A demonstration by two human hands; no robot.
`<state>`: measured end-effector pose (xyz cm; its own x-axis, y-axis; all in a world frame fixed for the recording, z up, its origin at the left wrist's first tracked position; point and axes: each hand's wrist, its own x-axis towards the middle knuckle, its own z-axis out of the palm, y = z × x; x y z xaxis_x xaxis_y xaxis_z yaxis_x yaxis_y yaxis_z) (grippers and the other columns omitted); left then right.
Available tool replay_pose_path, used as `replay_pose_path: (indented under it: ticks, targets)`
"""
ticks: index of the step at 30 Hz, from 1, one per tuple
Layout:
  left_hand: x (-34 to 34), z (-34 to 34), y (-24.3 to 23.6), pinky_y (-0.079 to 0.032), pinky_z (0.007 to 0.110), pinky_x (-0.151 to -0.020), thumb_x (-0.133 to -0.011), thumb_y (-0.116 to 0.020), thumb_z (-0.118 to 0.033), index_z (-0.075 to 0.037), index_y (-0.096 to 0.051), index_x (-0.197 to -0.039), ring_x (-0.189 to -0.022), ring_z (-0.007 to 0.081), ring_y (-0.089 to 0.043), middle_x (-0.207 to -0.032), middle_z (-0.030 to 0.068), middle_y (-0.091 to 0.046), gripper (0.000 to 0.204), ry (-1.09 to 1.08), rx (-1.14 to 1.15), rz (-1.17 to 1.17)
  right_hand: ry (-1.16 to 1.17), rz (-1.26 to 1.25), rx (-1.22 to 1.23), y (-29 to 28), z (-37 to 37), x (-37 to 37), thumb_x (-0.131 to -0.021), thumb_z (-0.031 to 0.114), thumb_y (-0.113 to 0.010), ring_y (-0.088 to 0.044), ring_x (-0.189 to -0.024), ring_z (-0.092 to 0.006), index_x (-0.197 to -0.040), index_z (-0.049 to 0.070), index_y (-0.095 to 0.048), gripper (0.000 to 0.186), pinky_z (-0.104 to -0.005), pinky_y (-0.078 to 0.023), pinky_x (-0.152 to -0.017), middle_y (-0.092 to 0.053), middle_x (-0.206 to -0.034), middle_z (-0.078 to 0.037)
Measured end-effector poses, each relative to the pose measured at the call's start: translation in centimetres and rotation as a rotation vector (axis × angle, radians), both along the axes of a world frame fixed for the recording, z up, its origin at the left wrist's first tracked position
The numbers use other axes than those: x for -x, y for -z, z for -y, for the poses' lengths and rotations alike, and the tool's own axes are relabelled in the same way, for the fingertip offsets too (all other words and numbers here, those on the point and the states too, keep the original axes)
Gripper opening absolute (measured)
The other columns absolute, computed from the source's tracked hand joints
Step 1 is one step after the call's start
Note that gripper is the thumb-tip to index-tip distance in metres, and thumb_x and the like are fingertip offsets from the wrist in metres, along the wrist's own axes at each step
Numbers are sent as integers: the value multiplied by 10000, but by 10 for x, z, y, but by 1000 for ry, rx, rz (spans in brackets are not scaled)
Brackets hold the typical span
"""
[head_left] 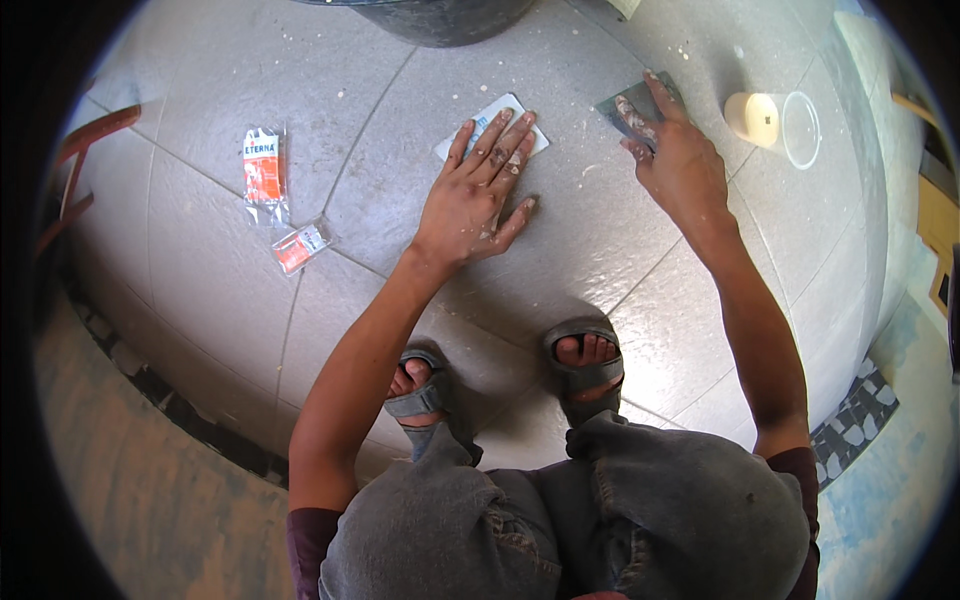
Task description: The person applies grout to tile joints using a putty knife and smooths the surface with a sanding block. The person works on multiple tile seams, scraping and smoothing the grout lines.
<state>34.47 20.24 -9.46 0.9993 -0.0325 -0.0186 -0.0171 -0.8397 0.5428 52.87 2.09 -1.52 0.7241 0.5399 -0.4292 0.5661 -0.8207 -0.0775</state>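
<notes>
My left hand (pixel 478 195) lies flat with its fingers spread over a white sheet or card (pixel 508 103) with blue print. The card rests on the tiled floor, and the palm hides part of it. To the right, my right hand (pixel 680 160) has two fingers stretched over a thin, dark grey, square piece (pixel 618 112); its exact kind is unclear. The thumb stays apart near that piece's lower edge, while the remaining fingers are mostly hidden. Pale smears mark the fingers of both hands.
A clear plastic cup (pixel 800 130) with a cream-coloured end lies right of my right hand. On the left are an orange-and-white plastic packet (pixel 264 170) and a smaller packet (pixel 298 248). A black tub (pixel 440 25) stands at the far side, and a reddish frame (pixel 100 132) at far left.
</notes>
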Motion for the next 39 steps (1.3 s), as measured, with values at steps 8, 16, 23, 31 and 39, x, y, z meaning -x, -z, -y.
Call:
replay_pose_path:
  ticks: [8,16,23,31,39]
  targets:
    - [1,-1,0,-122,494,-1306,-906,-657,-308,-94,-327,-1616,-1574,266,-242,-1695,63,-297,811,7,-7,18,-28,36,3,-2,-1,-2,-934,218,-747,-680,-1188,-342,-1436,264,-624,520,-450,-558,-1008,-473,-1595,-28]
    - [1,-2,0,-120,492,-1307,-923,-637,-321,-97,-324,-1618,-1576,265,-234,-1696,58,-295,795,13,-8,6,-137,78,4,6,4,-2,-931,177,-714,-693,-1122,-376,-1297,253,-734,374,-456,-584,-965,-422,-1626,-36]
    - [1,0,1,-116,489,-1310,-927,-627,-330,-99,-335,-1614,-1575,261,-235,-1695,53,-298,781,10,-2,13,-140,25,-60,3,4,2,-930,178,-718,-707,-1089,-372,-1246,162,-761,319,-461,-589,-956,-416,-1631,-24]
    - [2,-2,1,-117,492,-1310,-905,-648,-315,-95,-348,-1607,-1574,264,-239,-1697,51,-294,794,13,-17,8,-59,51,15,4,0,-2,-941,183,-732,-677,-1199,-335,-1295,216,-739,356,-450,-562,-1010,-419,-1631,31]
    - [0,-2,-2,-126,498,-1306,-890,-666,-336,-93,-358,-1603,-1574,266,-242,-1691,54,-310,814,5,6,12,-98,83,15,4,3,0,-940,194,-737,-684,-1195,-311,-1348,275,-702,418,-436,-576,-1000,-405,-1641,32]
